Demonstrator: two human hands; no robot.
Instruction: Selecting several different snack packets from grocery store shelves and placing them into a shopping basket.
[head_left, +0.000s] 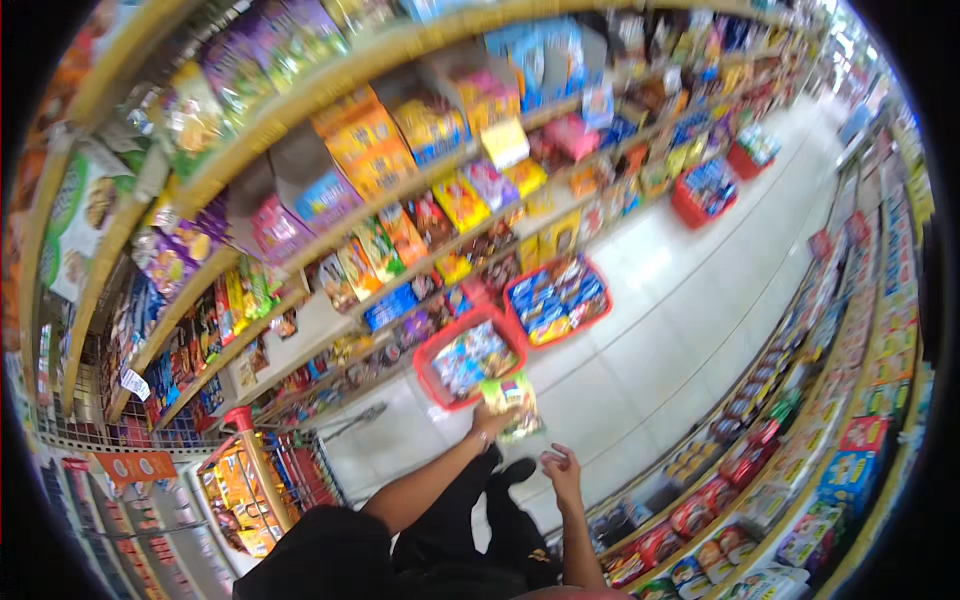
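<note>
My left hand (490, 421) grips a green and pale yellow snack packet (516, 394), its front facing up and slightly blurred. The packet is held above the tiled floor, at the near edge of a red plastic basket (422, 373) containing several blue and white packets. Against that basket stands a second red basket (600, 311), filled with blue, brown and yellow packets. Off to the right, my right hand (562, 474) is raised over the floor with fingers apart and nothing in it.
Shelves of bagged snacks (427, 225) run along the left of the aisle. Low shelves of packaged goods (720, 495) curve along the right. Two more red baskets (686, 208) (742, 163) stand farther along. A wire display rack (255, 480) with orange packets is near my left elbow.
</note>
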